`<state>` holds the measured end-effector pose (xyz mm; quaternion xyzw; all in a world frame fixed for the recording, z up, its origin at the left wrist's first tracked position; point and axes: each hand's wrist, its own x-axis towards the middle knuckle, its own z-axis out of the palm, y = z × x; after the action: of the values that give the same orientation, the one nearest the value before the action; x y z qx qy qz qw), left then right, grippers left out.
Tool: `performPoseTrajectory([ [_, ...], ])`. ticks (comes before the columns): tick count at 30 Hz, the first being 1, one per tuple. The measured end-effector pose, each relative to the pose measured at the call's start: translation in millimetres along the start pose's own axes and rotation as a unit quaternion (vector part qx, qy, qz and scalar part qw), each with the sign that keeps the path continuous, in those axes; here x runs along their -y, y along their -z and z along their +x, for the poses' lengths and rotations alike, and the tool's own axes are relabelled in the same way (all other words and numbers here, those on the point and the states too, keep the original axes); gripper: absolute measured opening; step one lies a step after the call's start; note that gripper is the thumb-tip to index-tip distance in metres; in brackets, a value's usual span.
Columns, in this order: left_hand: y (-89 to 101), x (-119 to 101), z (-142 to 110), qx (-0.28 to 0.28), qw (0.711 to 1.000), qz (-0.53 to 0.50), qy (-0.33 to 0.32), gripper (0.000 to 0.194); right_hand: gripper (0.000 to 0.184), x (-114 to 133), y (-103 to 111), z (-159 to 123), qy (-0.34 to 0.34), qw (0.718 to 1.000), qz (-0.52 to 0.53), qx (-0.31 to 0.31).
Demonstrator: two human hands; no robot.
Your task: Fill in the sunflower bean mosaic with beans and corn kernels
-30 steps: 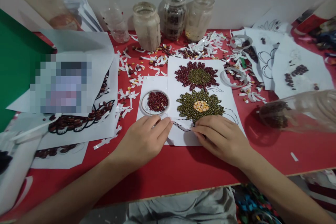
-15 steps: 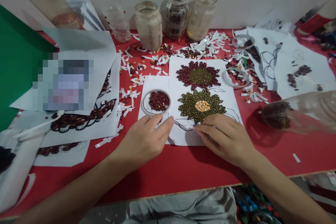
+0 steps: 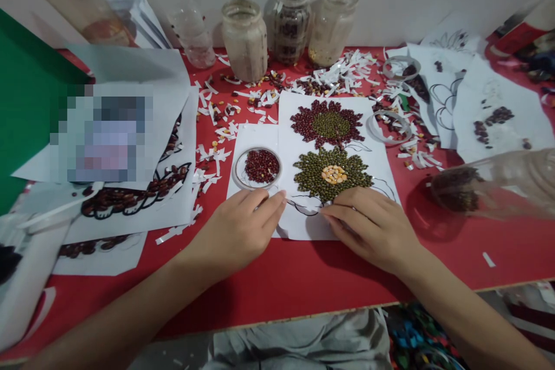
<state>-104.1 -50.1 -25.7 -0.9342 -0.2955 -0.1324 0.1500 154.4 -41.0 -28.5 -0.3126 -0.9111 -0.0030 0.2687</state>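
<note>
On the red table lies a white sheet (image 3: pixel 299 225) with two seed-covered flowers. The upper flower (image 3: pixel 306 121) has dark red petals and a green centre; the lower flower (image 3: pixel 307 170) has green petals around pale yellow kernels. My left hand (image 3: pixel 247 225) rests at the sheet's left side, fingers extended and slightly apart, just below a round lid (image 3: pixel 235 169) of red beans (image 3: pixel 262 166). Pinched together, the fingers of my right hand (image 3: pixel 370 228) touch the drawn leaf outline under the green flower. Whatever is between those fingertips is too small or hidden to make out.
Several jars (image 3: pixel 245 40) stand along the wall behind paper shreds (image 3: pixel 347 72) and scattered seeds. A clear jar (image 3: pixel 498 185) lies on its side at right. Other seed pictures (image 3: pixel 173 222) are stacked at left. An empty-looking ring lid (image 3: pixel 370 127) sits beside the sheet.
Both hands stay in nearly the same place, my right fingertips still at the leaf outline. The view has shifted slightly; the flowers and lid look unchanged.
</note>
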Motion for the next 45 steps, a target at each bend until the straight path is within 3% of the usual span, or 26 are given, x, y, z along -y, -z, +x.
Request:
performPoseTrajectory([
  [16, 5.1, -2.8, 1.7, -0.007, 0.999, 0.007, -0.039, 0.021, 0.007, -0.2, 0.7, 0.1, 0.010, 1.000, -0.005, 0.002],
  [26, 5.1, -2.9, 1.9, -0.020, 0.999, -0.025, 0.008, 0.020, 0.011, 0.7, 0.4, -0.9, -0.003, 1.000, 0.004, 0.002],
  [45, 8.5, -1.7, -0.3, 0.016, 1.000, -0.010, -0.014, 0.022, 0.005, -0.4, 0.3, 1.5, 0.015, 1.000, -0.017, 0.004],
])
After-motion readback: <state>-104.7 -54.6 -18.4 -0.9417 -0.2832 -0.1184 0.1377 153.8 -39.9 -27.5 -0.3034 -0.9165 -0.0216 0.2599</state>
